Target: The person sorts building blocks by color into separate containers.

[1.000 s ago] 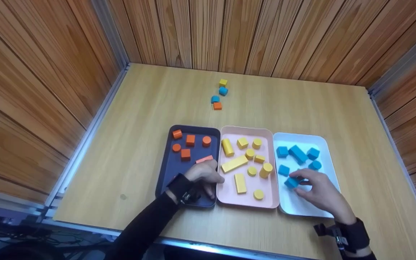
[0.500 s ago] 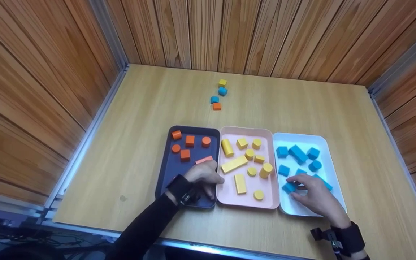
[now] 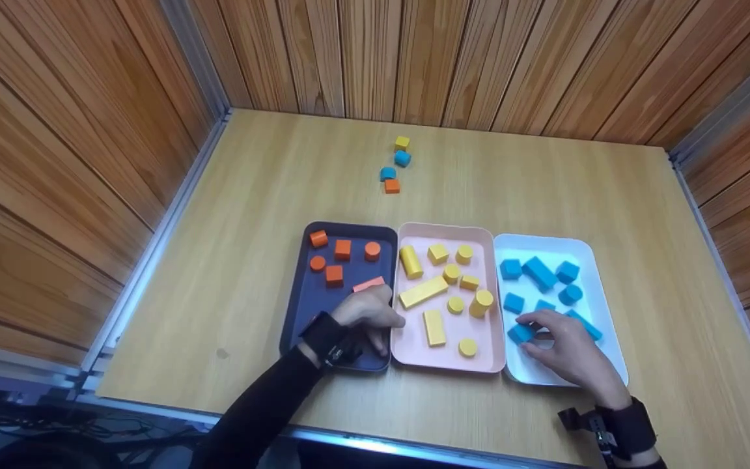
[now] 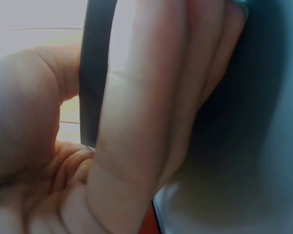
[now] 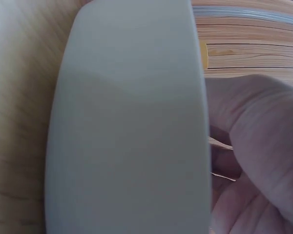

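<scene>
My left hand (image 3: 370, 312) reaches into the dark tray (image 3: 293, 312) at its right side. It grips the tray's right wall, thumb over the rim and curled fingers inside; the left wrist view has the dark wall (image 4: 93, 87) between them. A coral block (image 3: 368, 284) lies right by its knuckles. Over the white tray (image 3: 544, 373), my right hand (image 3: 567, 345) pinches a blue block (image 3: 521, 333) between thumb and fingers. In the right wrist view, the tray's outer wall (image 5: 132, 122) hides the block and most of this hand. Several other blue blocks (image 3: 539, 273) surround it.
A pink tray (image 3: 407, 358) with several yellow blocks (image 3: 423, 292) stands between the two others. Several orange blocks (image 3: 334, 276) lie in the dark tray. Farther back on the table (image 3: 251, 195) are a yellow (image 3: 402, 143), an orange (image 3: 392, 186) and two blue blocks (image 3: 402, 158).
My right hand has shifted a little left and toward me with the blue block, uncovering a long blue block to its right. The left hand keeps its hold.
</scene>
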A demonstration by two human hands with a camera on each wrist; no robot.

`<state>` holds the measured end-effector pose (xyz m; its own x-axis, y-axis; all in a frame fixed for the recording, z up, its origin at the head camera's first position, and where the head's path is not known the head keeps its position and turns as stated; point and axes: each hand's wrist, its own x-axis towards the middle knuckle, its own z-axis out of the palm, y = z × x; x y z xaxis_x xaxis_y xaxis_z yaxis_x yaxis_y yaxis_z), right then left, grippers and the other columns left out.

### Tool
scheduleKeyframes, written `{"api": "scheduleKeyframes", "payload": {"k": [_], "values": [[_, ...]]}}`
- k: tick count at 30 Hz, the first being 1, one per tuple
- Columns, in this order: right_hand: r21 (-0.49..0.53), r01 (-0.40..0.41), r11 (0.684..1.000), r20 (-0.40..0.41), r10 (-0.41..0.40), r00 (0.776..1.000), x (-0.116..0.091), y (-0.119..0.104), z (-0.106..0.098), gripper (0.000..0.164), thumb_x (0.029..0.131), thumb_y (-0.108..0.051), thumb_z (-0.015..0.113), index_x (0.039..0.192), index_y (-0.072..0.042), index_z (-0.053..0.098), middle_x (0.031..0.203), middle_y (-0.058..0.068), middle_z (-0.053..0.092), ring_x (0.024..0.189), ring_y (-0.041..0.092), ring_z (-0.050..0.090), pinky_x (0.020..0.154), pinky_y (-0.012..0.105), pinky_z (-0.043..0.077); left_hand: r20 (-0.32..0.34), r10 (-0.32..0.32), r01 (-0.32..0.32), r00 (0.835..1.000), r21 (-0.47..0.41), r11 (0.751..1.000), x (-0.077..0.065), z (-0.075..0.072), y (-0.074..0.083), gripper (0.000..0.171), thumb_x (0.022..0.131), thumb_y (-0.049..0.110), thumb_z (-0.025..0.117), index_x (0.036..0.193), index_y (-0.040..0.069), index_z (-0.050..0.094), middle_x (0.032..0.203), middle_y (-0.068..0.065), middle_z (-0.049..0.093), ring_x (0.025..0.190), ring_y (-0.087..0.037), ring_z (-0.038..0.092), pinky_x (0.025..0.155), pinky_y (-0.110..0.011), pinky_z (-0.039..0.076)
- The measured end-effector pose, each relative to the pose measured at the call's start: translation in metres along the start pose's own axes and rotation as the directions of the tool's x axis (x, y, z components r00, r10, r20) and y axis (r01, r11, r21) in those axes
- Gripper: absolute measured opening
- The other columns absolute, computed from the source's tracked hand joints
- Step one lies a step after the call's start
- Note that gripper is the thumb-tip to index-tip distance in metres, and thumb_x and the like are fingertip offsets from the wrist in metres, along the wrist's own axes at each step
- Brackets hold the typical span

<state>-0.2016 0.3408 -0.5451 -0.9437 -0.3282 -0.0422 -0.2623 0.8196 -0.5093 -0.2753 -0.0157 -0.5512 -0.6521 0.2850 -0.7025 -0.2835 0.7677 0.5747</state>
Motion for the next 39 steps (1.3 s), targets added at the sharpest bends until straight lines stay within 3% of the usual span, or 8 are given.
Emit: {"api": "scheduleKeyframes", "payload": {"k": [11,20,25,30,34,39], "values": [[0.013,-0.029,1.0,0.027,0.028,0.999,-0.006,0.0,0.002,0.041,0.083,-0.007,0.083,0.121,-0.009,0.069,0.114,0.005,0.074,0.096,0.017,0.072,0.086,0.04,0.062,0.025,-0.034,0.034,0.999,-0.019,0.999,0.001,0.006,0.0,0.025,0.089,0.021,0.074,0.095,0.002,0.059,0.069,-0.017,0.074,0.048,-0.018,0.07,0.045,-0.024,0.052],[0.024,-0.064,0.998,0.053,0.063,0.997,-0.013,-0.003,-0.007,0.047,0.083,-0.01,0.083,0.128,-0.01,0.067,0.12,0.007,0.073,0.105,0.022,0.071,0.092,0.046,0.06,0.027,-0.039,0.04,0.999,-0.013,0.999,0.0,0.011,-0.001,0.025,0.09,0.022,0.074,0.094,0.003,0.059,0.068,-0.017,0.074,0.05,-0.02,0.072,0.045,-0.025,0.053],[0.02,-0.028,0.999,-0.018,0.029,0.999,-0.012,-0.011,-0.02,0.044,0.085,-0.013,0.084,0.126,-0.008,0.068,0.118,0.009,0.073,0.102,0.024,0.07,0.088,0.046,0.061,0.027,-0.036,0.036,0.999,-0.007,0.999,-0.001,0.006,0.001,0.025,0.09,0.022,0.073,0.095,0.003,0.059,0.07,-0.017,0.074,0.049,-0.018,0.071,0.045,-0.025,0.052],[-0.022,-0.001,1.0,-0.103,-0.002,0.995,-0.004,-0.033,-0.028,0.024,0.086,-0.015,0.082,0.108,-0.007,0.073,0.095,0.005,0.074,0.08,0.016,0.067,0.07,0.03,0.061,0.004,0.01,-0.011,1.0,0.039,0.999,-0.001,0.001,0.001,0.021,0.088,0.022,0.072,0.09,0.002,0.063,0.065,-0.015,0.073,0.047,-0.017,0.069,0.051,-0.024,0.054],[0.0,-0.077,0.997,0.008,0.077,0.997,0.003,-0.053,-0.026,0.01,0.092,-0.021,0.077,0.094,-0.012,0.074,0.077,-0.004,0.07,0.069,0.01,0.06,0.061,0.021,0.051,0.001,0.02,-0.02,1.0,0.021,1.0,-0.001,0.0,0.001,0.022,0.088,0.021,0.072,0.092,0.003,0.061,0.065,-0.015,0.073,0.048,-0.018,0.07,0.053,-0.026,0.056],[-0.034,-0.234,0.972,0.193,0.236,0.952,0.014,-0.065,-0.009,0.028,0.097,-0.034,0.069,0.084,-0.01,0.073,0.062,-0.004,0.057,0.057,0.013,0.053,0.052,0.023,0.038,-0.001,0.012,-0.012,1.0,-0.004,1.0,-0.001,0.001,-0.002,0.023,0.088,0.021,0.072,0.095,0.003,0.06,0.068,-0.017,0.073,0.048,-0.018,0.07,0.051,-0.025,0.055]]}}
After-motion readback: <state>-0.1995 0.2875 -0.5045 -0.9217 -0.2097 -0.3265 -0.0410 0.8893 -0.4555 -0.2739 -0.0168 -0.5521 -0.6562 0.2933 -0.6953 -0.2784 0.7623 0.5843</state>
